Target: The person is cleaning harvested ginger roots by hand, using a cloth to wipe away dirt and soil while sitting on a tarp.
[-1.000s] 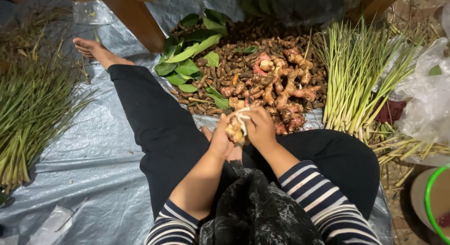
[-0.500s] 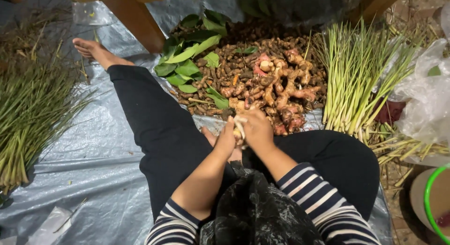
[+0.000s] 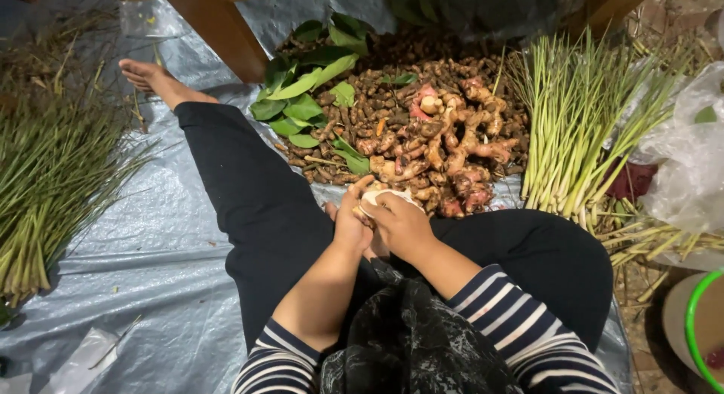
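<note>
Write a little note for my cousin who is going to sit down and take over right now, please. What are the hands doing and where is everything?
Left hand: closed around a pale root piece, held over the lap.
Right hand: gripping the same piece from the other side; how the fingers work on it is hidden.
Things: root pile lies just ahead on the grey tarp, green leaves at its left edge, lemongrass stalks to its right, another stalk bundle far left.
Done: one piece in hand.
Left: the big pile looks unsorted.
</note>
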